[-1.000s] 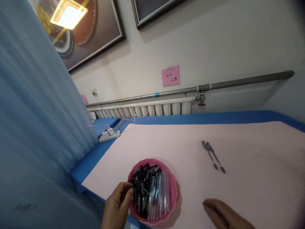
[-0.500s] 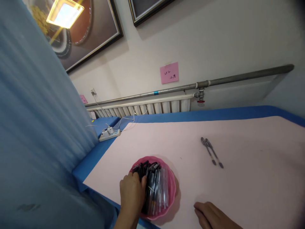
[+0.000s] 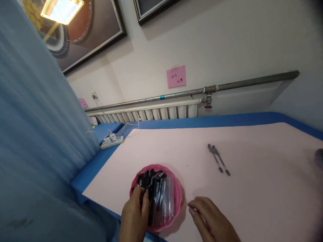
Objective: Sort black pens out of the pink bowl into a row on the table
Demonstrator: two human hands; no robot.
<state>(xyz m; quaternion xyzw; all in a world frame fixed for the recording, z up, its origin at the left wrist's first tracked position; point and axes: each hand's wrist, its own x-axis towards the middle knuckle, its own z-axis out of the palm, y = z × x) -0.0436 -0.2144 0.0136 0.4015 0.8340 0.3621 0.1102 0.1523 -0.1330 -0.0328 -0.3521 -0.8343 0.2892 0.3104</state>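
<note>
Left hand [image 3: 135, 213]: yours reaches into the left of the basket [image 3: 179, 198], fingertips at the black caps [image 3: 148, 178]; its grip is narrow, and whether it holds one I cannot tell.
Right hand [image 3: 212, 218]: you have it just right of the basket, over the sheet [image 3: 264, 188], thumb and fingertips almost meeting; I cannot tell whether anything sits in that narrow grip.
Basket: pink, on the near left of the sheet; the caps fill its left, clear tubes [image 3: 169, 198] its right.
Pens [image 3: 216, 150]: two lie side by side on the sheet, right of the basket and farther from you.
Tabletop [image 3: 227, 121]: blue, under the sheet, with a power strip [image 3: 112, 143] toward its far left.
</note>
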